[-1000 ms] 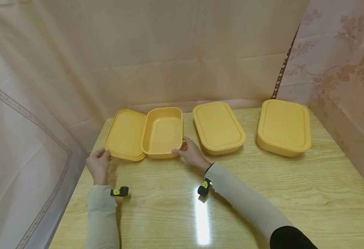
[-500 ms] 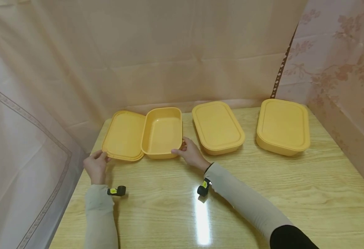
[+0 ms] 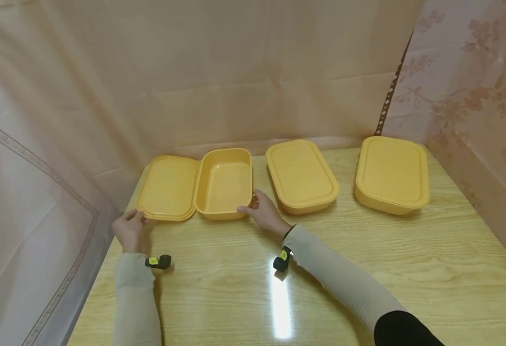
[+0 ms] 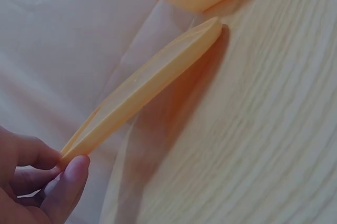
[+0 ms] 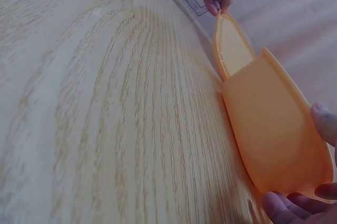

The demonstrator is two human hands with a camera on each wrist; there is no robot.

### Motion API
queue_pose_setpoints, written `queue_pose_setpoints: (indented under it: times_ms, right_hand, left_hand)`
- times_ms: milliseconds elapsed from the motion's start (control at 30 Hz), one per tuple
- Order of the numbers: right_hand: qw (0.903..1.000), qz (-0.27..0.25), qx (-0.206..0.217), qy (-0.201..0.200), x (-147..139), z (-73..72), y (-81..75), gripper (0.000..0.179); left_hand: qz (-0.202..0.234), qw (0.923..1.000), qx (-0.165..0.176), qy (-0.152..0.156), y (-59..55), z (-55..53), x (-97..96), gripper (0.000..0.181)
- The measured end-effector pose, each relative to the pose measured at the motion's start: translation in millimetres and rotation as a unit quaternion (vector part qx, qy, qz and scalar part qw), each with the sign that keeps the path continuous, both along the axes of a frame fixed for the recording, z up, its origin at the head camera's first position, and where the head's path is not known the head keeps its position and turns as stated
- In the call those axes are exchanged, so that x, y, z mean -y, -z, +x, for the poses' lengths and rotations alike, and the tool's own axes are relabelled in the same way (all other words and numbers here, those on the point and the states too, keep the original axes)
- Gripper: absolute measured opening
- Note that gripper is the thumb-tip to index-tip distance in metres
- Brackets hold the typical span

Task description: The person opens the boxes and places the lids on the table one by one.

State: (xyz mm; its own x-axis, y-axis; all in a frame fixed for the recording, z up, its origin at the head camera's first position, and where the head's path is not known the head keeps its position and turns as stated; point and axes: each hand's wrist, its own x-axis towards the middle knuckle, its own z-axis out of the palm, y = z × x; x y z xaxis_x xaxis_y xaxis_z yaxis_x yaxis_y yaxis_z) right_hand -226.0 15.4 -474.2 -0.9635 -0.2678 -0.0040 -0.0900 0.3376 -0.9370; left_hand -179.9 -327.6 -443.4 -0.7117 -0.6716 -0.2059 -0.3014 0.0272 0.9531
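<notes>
Between thumb and fingers, my left hand (image 3: 128, 231) pinches the near left corner of a flat yellow lid (image 3: 168, 187). In the left wrist view the lid (image 4: 142, 89) slants, its held end raised above the table and its far end low at the wood. Just right of it stands an uncovered yellow food container (image 3: 224, 187) with nothing inside. My right hand (image 3: 265, 211) grips that container's near right corner, thumb at the rim and fingers against the side. The right wrist view shows those fingertips (image 5: 279, 208) at the bottom of the container wall (image 5: 274, 124).
Two more yellow containers with lids on, a middle one (image 3: 303, 175) and a right one (image 3: 392, 174), stand along the back of the wooden table (image 3: 218, 288). A beige curtain (image 3: 253, 72) hangs behind, with fabric at both sides.
My left hand has moved the lid slightly left and lowered its raised side, so it lies flatter and overlaps the container less. The right hand and container stay nearly still.
</notes>
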Motion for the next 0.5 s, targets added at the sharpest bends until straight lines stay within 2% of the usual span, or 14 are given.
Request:
queue_pose_setpoints:
  times_ms: [100,200,333,500]
  right_hand:
    - [1.0000,-0.001,0.000,-0.002,-0.5,-0.7,0.5,0.053]
    - [1.0000,-0.002,-0.002,-0.004,-0.9,-0.8,1.1,0.053]
    - [1.0000,-0.006,-0.005,-0.006,-0.7,-1.1,2.0,0.055]
    - [1.0000,-0.004,-0.003,-0.003,-0.5,-0.5,1.2,0.055]
  left_hand:
    - [0.087,0.9959,-0.016,-0.021,3.3,-1.3,1.8,0.040]
    - [0.139,0.9893,-0.021,-0.039,6.6,-1.9,3.7,0.042]
    - [0.115,0.9929,-0.001,-0.029,8.2,-1.6,6.4,0.044]
    - [0.124,0.9918,0.007,-0.030,6.5,-1.4,7.3,0.047]
